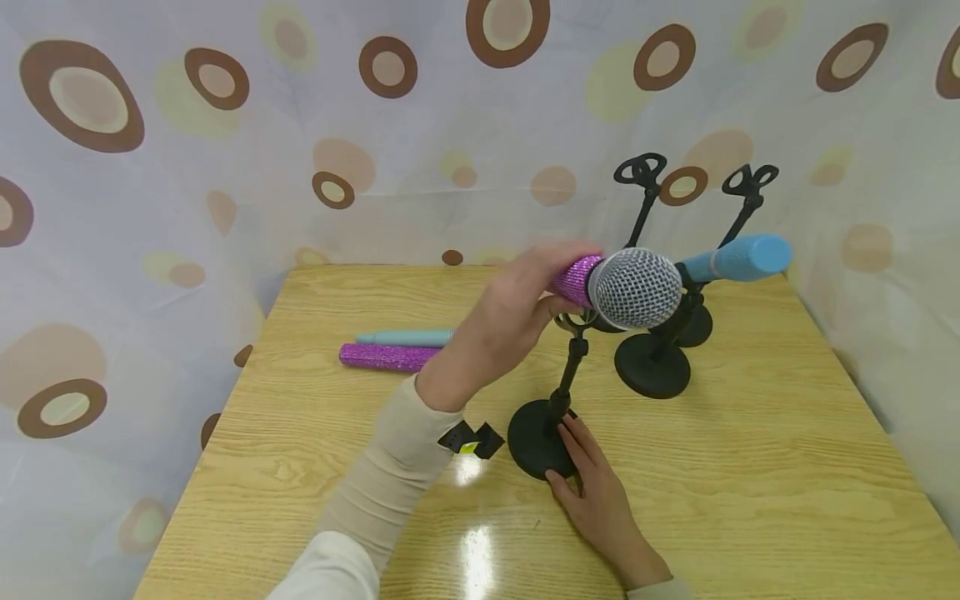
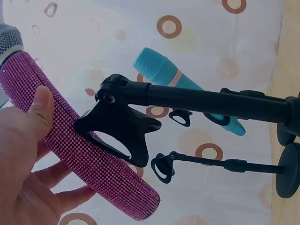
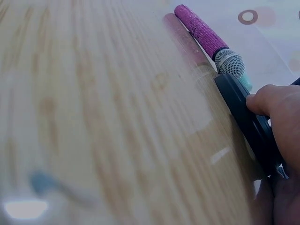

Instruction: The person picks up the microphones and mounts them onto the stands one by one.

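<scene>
My left hand (image 1: 507, 310) grips a purple rhinestone-covered microphone (image 2: 79, 136), thumb on one side and fingers behind. Its silver mesh head (image 1: 637, 288) points right in the head view. The clip (image 2: 124, 136) of a black microphone stand (image 1: 567, 379) overlaps the handle in the left wrist view. My right hand (image 1: 600, 504) rests on that stand's round base (image 1: 534, 437), its extended fingers near the pole and its thumb (image 3: 258, 103) at the base's rim.
A blue microphone (image 1: 750, 257) sits in another stand (image 1: 652, 367) at the right. Behind it rise two stands with bare clips, one clip (image 1: 640, 169) left of the other clip (image 1: 750, 179). A second purple microphone (image 1: 386, 357) lies beside a teal microphone (image 1: 405, 337) at left.
</scene>
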`<state>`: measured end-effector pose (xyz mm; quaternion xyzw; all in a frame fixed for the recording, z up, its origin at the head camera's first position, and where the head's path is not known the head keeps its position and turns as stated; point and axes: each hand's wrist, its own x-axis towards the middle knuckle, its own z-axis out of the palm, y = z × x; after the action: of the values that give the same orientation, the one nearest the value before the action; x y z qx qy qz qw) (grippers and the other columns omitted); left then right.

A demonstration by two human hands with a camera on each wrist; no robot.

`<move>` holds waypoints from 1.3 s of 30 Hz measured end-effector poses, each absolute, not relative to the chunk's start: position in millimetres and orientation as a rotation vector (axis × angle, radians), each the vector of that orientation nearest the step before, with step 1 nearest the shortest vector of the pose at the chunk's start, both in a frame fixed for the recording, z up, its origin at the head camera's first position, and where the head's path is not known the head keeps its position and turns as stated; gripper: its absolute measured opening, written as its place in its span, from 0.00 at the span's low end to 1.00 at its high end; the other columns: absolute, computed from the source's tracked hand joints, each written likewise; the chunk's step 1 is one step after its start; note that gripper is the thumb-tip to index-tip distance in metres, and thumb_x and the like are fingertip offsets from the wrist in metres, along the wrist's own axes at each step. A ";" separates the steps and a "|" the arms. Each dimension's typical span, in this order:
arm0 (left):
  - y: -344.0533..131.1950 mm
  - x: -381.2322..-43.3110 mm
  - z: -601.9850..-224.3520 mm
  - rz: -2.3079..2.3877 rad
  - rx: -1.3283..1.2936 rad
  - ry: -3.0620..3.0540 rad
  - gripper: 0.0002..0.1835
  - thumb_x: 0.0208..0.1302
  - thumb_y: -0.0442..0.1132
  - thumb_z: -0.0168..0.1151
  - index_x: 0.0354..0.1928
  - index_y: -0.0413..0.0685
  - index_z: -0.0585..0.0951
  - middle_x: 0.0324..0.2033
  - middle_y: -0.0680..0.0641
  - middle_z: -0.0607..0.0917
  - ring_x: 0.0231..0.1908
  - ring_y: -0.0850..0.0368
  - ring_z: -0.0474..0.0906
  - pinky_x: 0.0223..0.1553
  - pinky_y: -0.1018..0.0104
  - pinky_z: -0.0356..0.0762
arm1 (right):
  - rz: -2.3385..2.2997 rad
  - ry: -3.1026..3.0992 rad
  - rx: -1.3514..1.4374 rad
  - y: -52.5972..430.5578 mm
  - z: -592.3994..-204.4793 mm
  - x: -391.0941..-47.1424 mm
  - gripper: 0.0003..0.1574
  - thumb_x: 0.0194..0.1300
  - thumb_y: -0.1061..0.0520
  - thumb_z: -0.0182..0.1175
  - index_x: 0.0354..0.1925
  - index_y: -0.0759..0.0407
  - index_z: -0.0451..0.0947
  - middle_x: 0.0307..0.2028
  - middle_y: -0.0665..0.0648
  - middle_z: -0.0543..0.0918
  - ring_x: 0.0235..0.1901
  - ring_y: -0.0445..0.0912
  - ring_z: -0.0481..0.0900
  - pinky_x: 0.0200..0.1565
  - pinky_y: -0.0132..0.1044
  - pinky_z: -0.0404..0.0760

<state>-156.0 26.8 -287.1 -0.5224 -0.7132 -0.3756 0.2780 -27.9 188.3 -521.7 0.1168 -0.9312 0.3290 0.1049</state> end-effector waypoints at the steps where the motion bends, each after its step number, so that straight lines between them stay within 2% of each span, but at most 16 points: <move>1: 27.7 -155.4 -287.7 -1.005 -1.418 -1.911 0.24 0.61 0.42 0.50 0.59 0.42 0.64 0.56 0.45 0.70 0.60 0.58 0.63 0.62 0.72 0.59 | 0.972 -2.750 0.343 188.4 -521.8 -27.9 0.37 0.61 0.48 0.57 0.65 0.55 0.58 0.67 0.53 0.56 0.67 0.49 0.53 0.60 0.38 0.64; 4: 30.3 -153.7 -289.6 -0.996 -1.449 -1.899 0.22 0.63 0.42 0.49 0.58 0.44 0.65 0.57 0.45 0.70 0.62 0.57 0.61 0.63 0.70 0.57 | 0.975 -2.752 0.336 188.6 -523.7 -28.0 0.37 0.61 0.48 0.56 0.65 0.54 0.58 0.67 0.53 0.56 0.67 0.49 0.53 0.61 0.37 0.63; 8: 32.2 -152.2 -291.4 -0.992 -1.465 -1.904 0.21 0.64 0.41 0.47 0.58 0.46 0.66 0.57 0.45 0.68 0.63 0.56 0.60 0.64 0.70 0.57 | 0.978 -2.719 0.347 189.2 -526.8 -28.2 0.37 0.60 0.48 0.57 0.65 0.54 0.58 0.67 0.54 0.57 0.66 0.50 0.54 0.63 0.20 0.52; 10: 32.3 -152.3 -292.2 -0.993 -1.472 -1.918 0.21 0.63 0.42 0.48 0.58 0.47 0.66 0.58 0.46 0.68 0.64 0.56 0.59 0.64 0.70 0.57 | 0.992 -2.713 0.357 190.1 -526.7 -28.4 0.38 0.60 0.48 0.57 0.65 0.55 0.58 0.67 0.54 0.57 0.66 0.50 0.54 0.62 0.16 0.48; 12: 32.1 -153.9 -293.4 -1.001 -1.489 -1.925 0.22 0.62 0.43 0.48 0.58 0.47 0.66 0.58 0.46 0.67 0.63 0.56 0.59 0.64 0.70 0.57 | 1.003 -2.725 0.362 191.4 -525.4 -28.3 0.38 0.60 0.48 0.58 0.65 0.55 0.58 0.67 0.53 0.56 0.66 0.50 0.54 0.63 0.21 0.53; 14: 31.4 -156.5 -294.5 -1.033 -1.513 -1.935 0.24 0.61 0.43 0.49 0.59 0.46 0.65 0.58 0.46 0.67 0.62 0.56 0.59 0.63 0.71 0.57 | 1.023 -2.758 0.364 192.9 -523.0 -28.3 0.39 0.60 0.48 0.57 0.66 0.53 0.57 0.68 0.51 0.54 0.67 0.50 0.54 0.63 0.31 0.60; 17: 29.3 -161.4 -295.7 -1.109 -1.557 -1.959 0.26 0.60 0.41 0.52 0.60 0.44 0.62 0.59 0.46 0.67 0.61 0.59 0.60 0.63 0.70 0.58 | 1.057 -2.813 0.360 194.7 -519.5 -28.9 0.39 0.60 0.48 0.57 0.66 0.50 0.55 0.68 0.47 0.52 0.67 0.48 0.52 0.59 0.44 0.65; 21: 26.3 -167.6 -297.9 -1.162 -1.561 -2.017 0.31 0.58 0.39 0.58 0.62 0.41 0.60 0.59 0.46 0.67 0.60 0.60 0.61 0.62 0.71 0.59 | 1.096 -2.861 0.346 195.3 -515.2 -29.2 0.40 0.60 0.48 0.57 0.67 0.48 0.54 0.68 0.46 0.50 0.68 0.47 0.51 0.60 0.45 0.65; 27: 22.9 -175.3 -302.2 -1.128 -1.556 -2.129 0.43 0.45 0.51 0.66 0.62 0.42 0.61 0.58 0.47 0.67 0.55 0.61 0.62 0.58 0.73 0.62 | 1.080 -2.868 0.348 195.4 -510.7 -29.0 0.40 0.59 0.48 0.58 0.67 0.48 0.54 0.68 0.46 0.50 0.67 0.48 0.51 0.59 0.46 0.66; 31: 21.8 -178.9 -302.9 -1.176 -1.570 -2.216 0.41 0.44 0.51 0.67 0.60 0.44 0.62 0.53 0.50 0.69 0.49 0.62 0.64 0.51 0.74 0.65 | 1.050 -2.886 0.360 197.2 -510.0 -29.2 0.40 0.59 0.48 0.58 0.66 0.48 0.55 0.68 0.46 0.51 0.67 0.48 0.52 0.59 0.46 0.67; 35: 23.0 -179.8 -303.1 -1.153 -1.511 -2.353 0.41 0.47 0.52 0.65 0.62 0.49 0.60 0.54 0.53 0.70 0.54 0.66 0.63 0.58 0.77 0.61 | 0.988 -2.923 0.394 201.8 -506.8 -32.1 0.38 0.60 0.48 0.58 0.66 0.51 0.57 0.68 0.48 0.52 0.66 0.49 0.55 0.58 0.46 0.68; 39: 25.0 -178.9 -304.3 -1.160 -1.465 -2.439 0.42 0.50 0.50 0.64 0.65 0.52 0.56 0.61 0.54 0.65 0.60 0.69 0.58 0.63 0.76 0.54 | 1.016 -2.954 0.427 208.0 -493.1 -39.9 0.33 0.60 0.49 0.57 0.62 0.55 0.63 0.65 0.52 0.60 0.62 0.48 0.63 0.53 0.44 0.73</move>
<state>-178.9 25.0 -304.3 -0.4763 -0.7934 -0.3774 0.0344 -39.9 208.0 -493.1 0.1356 -0.9369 0.3223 -0.0057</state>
